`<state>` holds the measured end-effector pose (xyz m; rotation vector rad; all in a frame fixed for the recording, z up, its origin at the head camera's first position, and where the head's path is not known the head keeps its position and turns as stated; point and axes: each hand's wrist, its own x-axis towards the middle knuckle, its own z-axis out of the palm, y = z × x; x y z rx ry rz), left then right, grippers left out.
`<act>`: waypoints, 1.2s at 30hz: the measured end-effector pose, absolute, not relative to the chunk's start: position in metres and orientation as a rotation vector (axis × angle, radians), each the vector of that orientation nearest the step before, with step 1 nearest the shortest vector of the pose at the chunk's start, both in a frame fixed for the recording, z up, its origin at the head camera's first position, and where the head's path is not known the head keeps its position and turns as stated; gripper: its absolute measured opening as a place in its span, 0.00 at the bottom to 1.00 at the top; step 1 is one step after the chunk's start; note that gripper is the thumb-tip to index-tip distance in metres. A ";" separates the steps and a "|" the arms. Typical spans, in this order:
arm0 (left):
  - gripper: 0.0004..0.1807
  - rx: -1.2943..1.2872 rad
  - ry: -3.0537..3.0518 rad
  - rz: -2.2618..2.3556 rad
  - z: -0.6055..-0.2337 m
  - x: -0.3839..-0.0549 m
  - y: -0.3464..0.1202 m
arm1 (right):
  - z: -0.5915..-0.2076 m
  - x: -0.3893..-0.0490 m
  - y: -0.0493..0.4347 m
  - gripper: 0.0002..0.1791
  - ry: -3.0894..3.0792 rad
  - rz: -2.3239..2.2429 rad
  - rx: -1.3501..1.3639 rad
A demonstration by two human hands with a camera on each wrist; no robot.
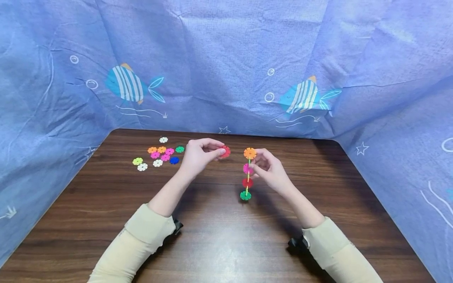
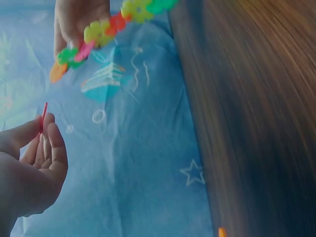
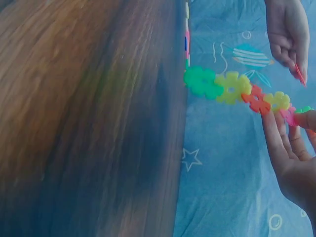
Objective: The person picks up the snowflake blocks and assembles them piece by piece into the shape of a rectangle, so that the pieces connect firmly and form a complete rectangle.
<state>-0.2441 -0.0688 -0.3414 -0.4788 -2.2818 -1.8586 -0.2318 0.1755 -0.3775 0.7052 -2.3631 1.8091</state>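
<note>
Between thumb and fingers, my left hand [image 1: 198, 158] pinches a red notched plastic disc [image 1: 225, 151]; it appears edge-on in the left wrist view. My right hand [image 1: 271, 169] holds an upright chain of flower-shaped interlocking discs near its pink disc [image 1: 247, 168]. An orange disc [image 1: 250, 153] tops the chain, and a green disc [image 1: 245, 195] forms its lower end. Yellow discs [image 3: 233, 88] and a red disc [image 3: 256, 99] sit between, alternately turned. A gap separates the loose red disc from the orange one.
Loose discs lie at the table's back left: white [image 1: 157, 163], orange [image 1: 151, 150], pink [image 1: 165, 157], green [image 1: 179, 149], blue [image 1: 174, 160] and yellow-green [image 1: 137, 161]. A blue fish-print cloth [image 1: 219, 78] hangs behind and beside the dark wooden table [image 1: 226, 236].
</note>
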 end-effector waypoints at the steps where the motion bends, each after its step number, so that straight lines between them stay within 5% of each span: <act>1: 0.12 -0.476 -2.283 -1.870 -0.341 -0.244 -0.066 | -0.376 -0.231 0.173 0.19 -2.358 1.781 0.718; 8: 0.11 -0.485 -2.224 -1.966 -0.342 -0.242 -0.053 | -0.350 -0.209 0.156 0.16 -2.354 1.622 0.775; 26: 0.10 -0.429 -2.158 -2.126 -0.347 -0.234 -0.038 | -0.371 -0.222 0.151 0.11 -2.214 1.202 0.835; 36: 0.08 -0.339 -2.051 -2.144 -0.352 -0.230 -0.031 | -0.348 -0.203 0.139 0.03 -2.279 1.457 0.626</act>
